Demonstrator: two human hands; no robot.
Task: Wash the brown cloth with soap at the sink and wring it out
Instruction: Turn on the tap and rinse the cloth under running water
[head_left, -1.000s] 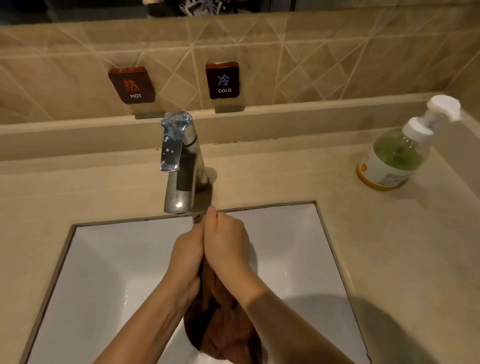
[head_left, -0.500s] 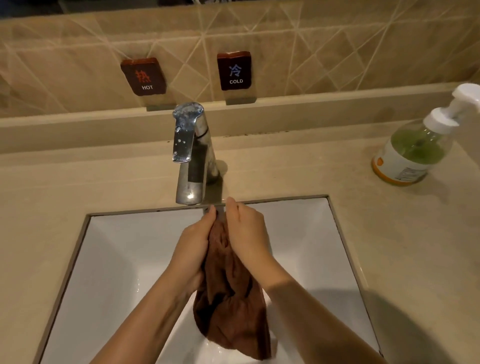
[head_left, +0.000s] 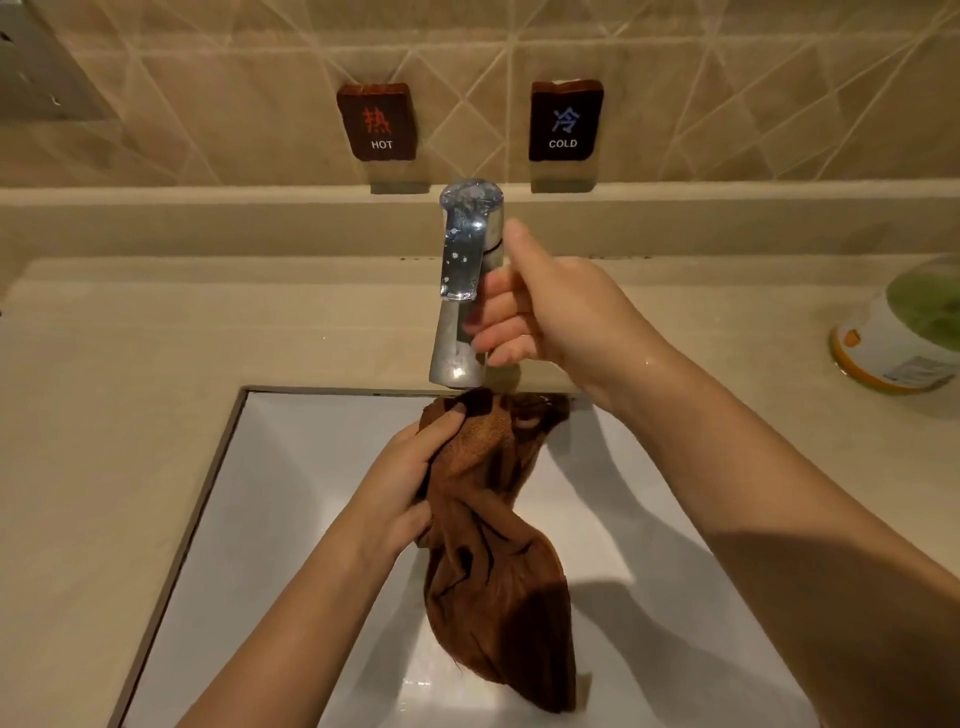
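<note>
Right hand (head_left: 545, 306) has left the brown cloth (head_left: 493, 545) since a moment ago and gone up to the faucet (head_left: 462, 291), where its fingers curl round the chrome column under the lever, thumb raised beside the cap. Left hand (head_left: 410, 483) alone holds the cloth, fingers and thumb gripping its bunched upper part. Beige stone counter (head_left: 130, 389) surrounds a white rectangular sink (head_left: 291, 467) with water drops on its floor; behind runs a low ledge and a wall (head_left: 208, 78) of tan tiles cut by slanting pale lines. The cloth hangs over the basin with its long axis running from just under the spout toward the near edge — narrow, gathered end up, wider loose end down. Two dark plaques on the wall read HOT (head_left: 377, 122) in red characters and COLD (head_left: 565, 120) in blue. A soap bottle (head_left: 904, 332) of green liquid stands at the right edge — its label print is too small to read.
</note>
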